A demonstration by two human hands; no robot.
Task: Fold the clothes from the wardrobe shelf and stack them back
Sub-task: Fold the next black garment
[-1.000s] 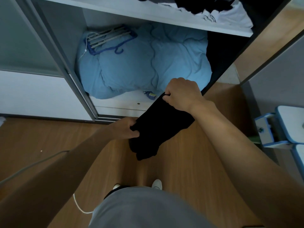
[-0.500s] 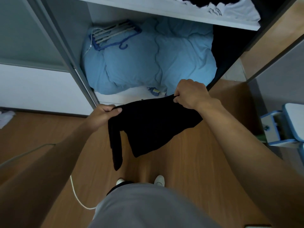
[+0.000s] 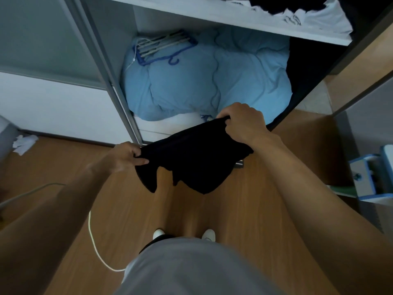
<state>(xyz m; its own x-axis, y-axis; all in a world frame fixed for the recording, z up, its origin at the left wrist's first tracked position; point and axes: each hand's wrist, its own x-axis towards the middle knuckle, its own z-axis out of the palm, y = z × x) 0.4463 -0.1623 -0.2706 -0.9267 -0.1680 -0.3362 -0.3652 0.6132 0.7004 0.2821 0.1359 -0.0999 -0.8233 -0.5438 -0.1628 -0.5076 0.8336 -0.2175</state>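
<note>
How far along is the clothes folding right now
Early, by the look of it. Nothing visibly folded: the clothes on the wardrobe shelf lie in a loose heap. In hand: the left hand and right hand hold a black garment spread in the air, unfolded. Left: fold it, stack it on the shelf, then do the heap.

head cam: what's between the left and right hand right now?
The black garment spans the gap in the head view, its top edge stretched from the left hand to the right hand. Both grip it; nothing else lies between them.

Dim, bluish indoor light; wide-angle bending at edges, forearms blurred.
</note>
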